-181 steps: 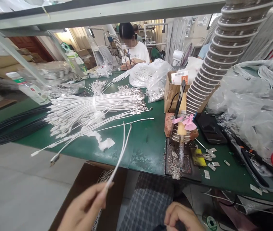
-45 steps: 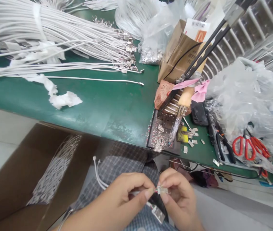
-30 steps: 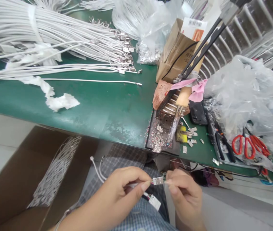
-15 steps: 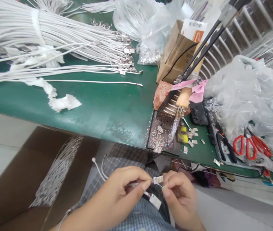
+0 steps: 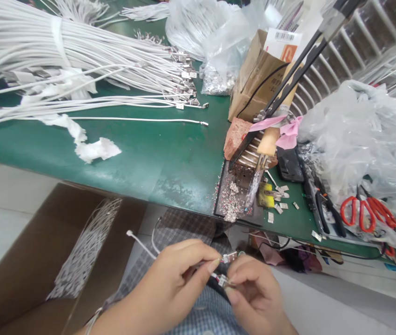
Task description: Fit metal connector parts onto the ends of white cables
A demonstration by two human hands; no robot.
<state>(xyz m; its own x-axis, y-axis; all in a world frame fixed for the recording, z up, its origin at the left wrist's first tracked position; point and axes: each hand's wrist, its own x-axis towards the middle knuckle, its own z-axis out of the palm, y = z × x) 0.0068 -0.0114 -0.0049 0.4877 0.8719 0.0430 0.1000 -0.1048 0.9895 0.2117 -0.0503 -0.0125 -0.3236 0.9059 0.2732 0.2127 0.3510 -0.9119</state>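
My left hand (image 5: 180, 281) is closed in a pinch on two thin white cables (image 5: 144, 244), whose far ends stick out behind it to the upper left. One metal USB plug (image 5: 230, 257) points right from the fingertips, with short coloured wires at its back. Just below it sits a second USB plug (image 5: 222, 280) on the other cable. My right hand (image 5: 255, 291) pinches this lower plug by its front end between thumb and forefinger. Both hands are over my lap, in front of the green table (image 5: 138, 163).
A large bundle of white cables (image 5: 107, 51) lies at the table's left. An open carton (image 5: 33, 237) stands below. To the right are a soldering iron (image 5: 267, 142), a debris-strewn black tray (image 5: 239, 179), a yellow sponge (image 5: 265, 195), red-handled scissors (image 5: 358, 211) and plastic bags (image 5: 358, 125).
My right fingers have moved from beside the upper plug down onto the lower plug. The lower plug has turned slightly. My left hand keeps its pinch on the cables.
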